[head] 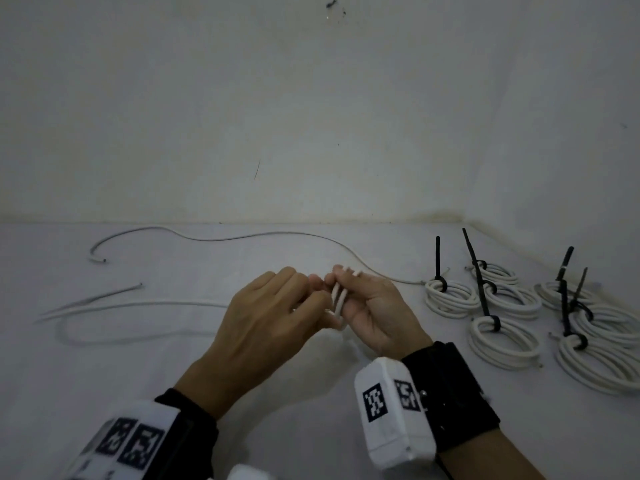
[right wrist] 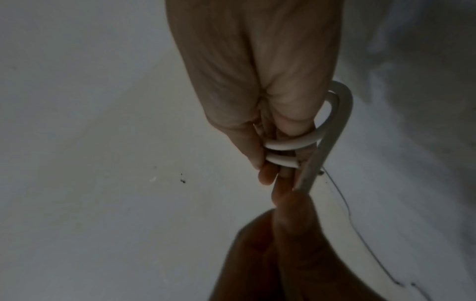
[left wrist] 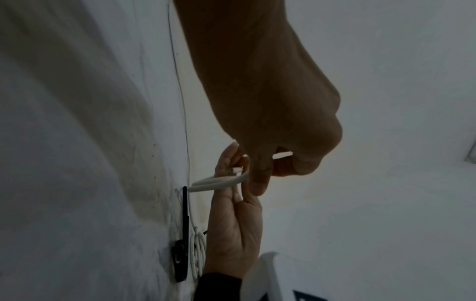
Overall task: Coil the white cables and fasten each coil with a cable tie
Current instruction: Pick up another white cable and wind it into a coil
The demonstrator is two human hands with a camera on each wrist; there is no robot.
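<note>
Two hands meet above the pale grey worktop (head: 173, 358): the left hand (head: 263, 323) pinches a thin white round cable (head: 337, 296), whose first loops wrap the curled fingers (right wrist: 268, 175) of the right hand (head: 377, 317).

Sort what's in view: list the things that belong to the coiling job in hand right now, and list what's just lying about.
In hand:
- thin white round cable being coiled, its loops pinched by both hands
- left hand
- right hand

Lying about:
- long loose white cable on the white table
- finished white cable coils fastened with black ties
- marked white wall
</note>
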